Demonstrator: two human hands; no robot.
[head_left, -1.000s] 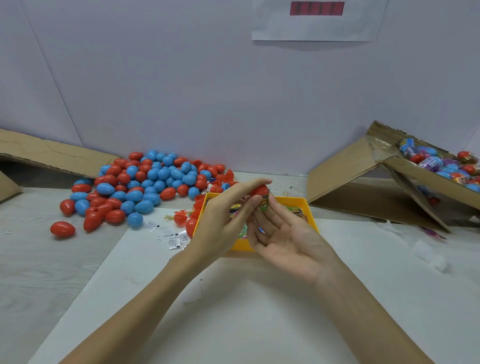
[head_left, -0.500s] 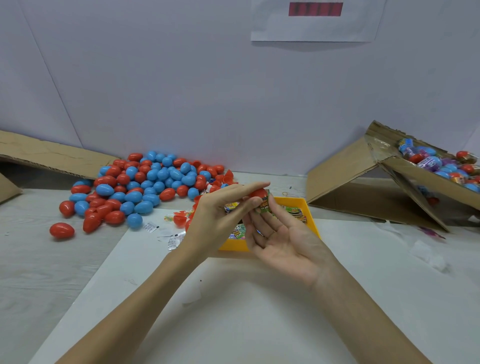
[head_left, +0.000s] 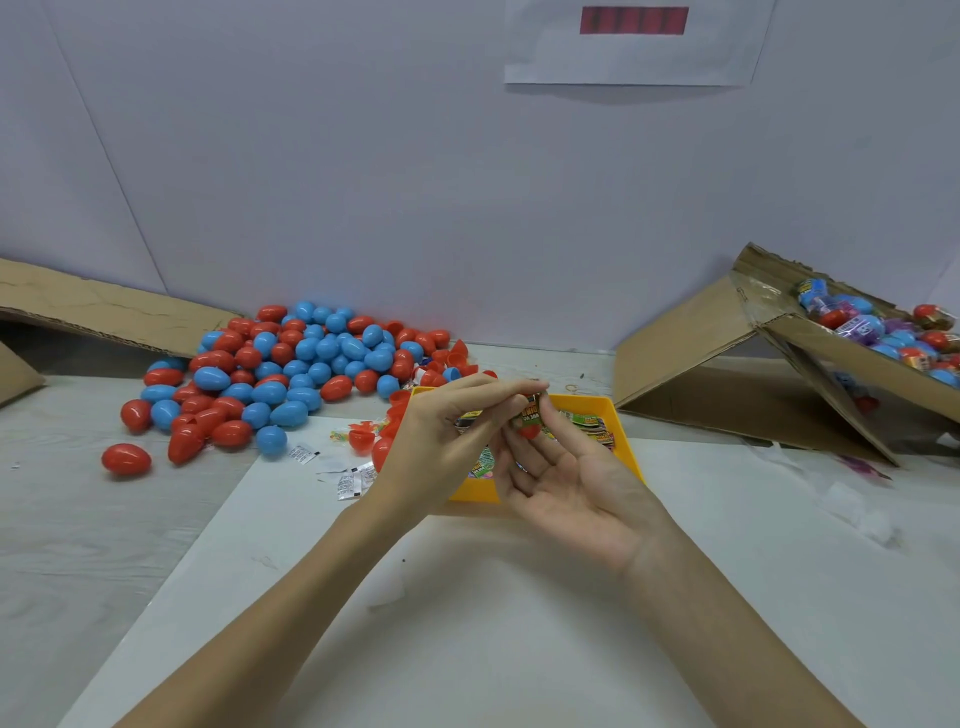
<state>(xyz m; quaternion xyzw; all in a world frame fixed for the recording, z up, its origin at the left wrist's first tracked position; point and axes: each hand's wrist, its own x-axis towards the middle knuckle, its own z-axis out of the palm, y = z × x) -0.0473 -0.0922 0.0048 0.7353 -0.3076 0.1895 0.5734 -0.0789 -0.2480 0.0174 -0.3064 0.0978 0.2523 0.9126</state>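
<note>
Above the yellow tray (head_left: 621, 419), my left hand (head_left: 447, 436) pinches the top of a wrapped red egg (head_left: 529, 430) while my right hand (head_left: 569, 483), palm up, appears to clamp it between thumb and fingertips. The wrapper's (head_left: 532, 409) green-and-yellow lettering is too blurred to read.

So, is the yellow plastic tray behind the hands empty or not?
Not empty: the yellow plastic tray holds colourful printed wrappers lying loose inside it.
</note>
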